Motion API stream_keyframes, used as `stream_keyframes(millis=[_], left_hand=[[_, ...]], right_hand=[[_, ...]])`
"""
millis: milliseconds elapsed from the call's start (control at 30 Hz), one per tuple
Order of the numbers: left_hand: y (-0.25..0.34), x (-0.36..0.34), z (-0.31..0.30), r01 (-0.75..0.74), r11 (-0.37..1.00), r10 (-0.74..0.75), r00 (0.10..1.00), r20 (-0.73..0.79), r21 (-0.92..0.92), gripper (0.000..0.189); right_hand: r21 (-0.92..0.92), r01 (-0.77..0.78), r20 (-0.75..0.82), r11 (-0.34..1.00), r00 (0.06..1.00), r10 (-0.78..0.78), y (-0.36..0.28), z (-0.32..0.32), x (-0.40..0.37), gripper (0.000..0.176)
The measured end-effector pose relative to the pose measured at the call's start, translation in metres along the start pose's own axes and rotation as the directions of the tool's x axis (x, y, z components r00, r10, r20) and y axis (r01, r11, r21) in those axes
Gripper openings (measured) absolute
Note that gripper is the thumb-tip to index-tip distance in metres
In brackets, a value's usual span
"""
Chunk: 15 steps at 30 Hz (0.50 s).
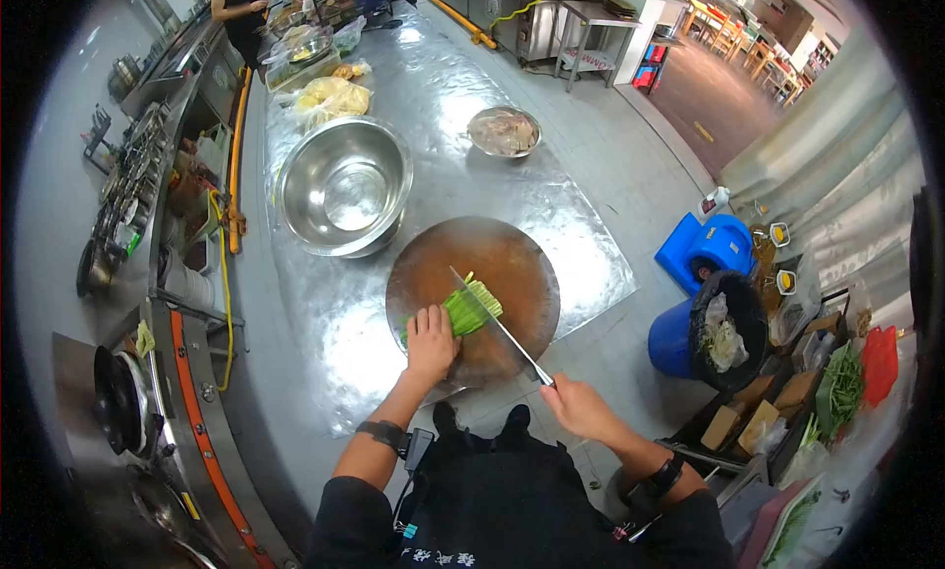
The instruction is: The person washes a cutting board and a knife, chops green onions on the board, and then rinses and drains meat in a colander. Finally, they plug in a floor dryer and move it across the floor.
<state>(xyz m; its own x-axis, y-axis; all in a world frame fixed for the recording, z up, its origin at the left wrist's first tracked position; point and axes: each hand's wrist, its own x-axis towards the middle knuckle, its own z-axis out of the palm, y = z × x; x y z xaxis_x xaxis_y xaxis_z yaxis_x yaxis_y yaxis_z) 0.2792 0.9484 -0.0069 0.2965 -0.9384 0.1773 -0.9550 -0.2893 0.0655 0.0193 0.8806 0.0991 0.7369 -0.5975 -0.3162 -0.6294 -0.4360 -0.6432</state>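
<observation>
A round brown chopping board (507,249) lies at the near end of the metal table. Across it rests a bunch of green stalks (467,313), some of them cut at the right end. My left hand (431,341) presses on the bunch from the left, fingers together on the greens. In my right hand (576,406) is the handle of a knife (507,333), whose blade crosses the stalks just right of my left hand. The blade hides part of the greens.
A big steel bowl (346,187) stands left behind the board, a smaller bowl (504,133) behind it. Plastic bags (333,98) lie farther back. A blue bin (673,345) is on the right, a stove counter on the left. Another person (241,18) stands at the far left.
</observation>
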Motion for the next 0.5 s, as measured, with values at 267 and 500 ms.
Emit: stream_keyframes(millis=[267, 500], left_hand=[[0.001, 0.000, 0.000, -0.041, 0.999, 0.041, 0.999, -0.005, 0.036, 0.060], [-0.008, -0.001, 0.013, 0.018, 0.992, -0.009, 0.997, -0.080, 0.121, 0.056]], right_hand=[[0.058, 0.024, -0.007, 0.998, 1.000, -0.024, 0.011, 0.025, 0.032, 0.036], [0.047, -0.013, 0.008, 0.999, 1.000, 0.013, 0.000, 0.035, 0.026, 0.037]])
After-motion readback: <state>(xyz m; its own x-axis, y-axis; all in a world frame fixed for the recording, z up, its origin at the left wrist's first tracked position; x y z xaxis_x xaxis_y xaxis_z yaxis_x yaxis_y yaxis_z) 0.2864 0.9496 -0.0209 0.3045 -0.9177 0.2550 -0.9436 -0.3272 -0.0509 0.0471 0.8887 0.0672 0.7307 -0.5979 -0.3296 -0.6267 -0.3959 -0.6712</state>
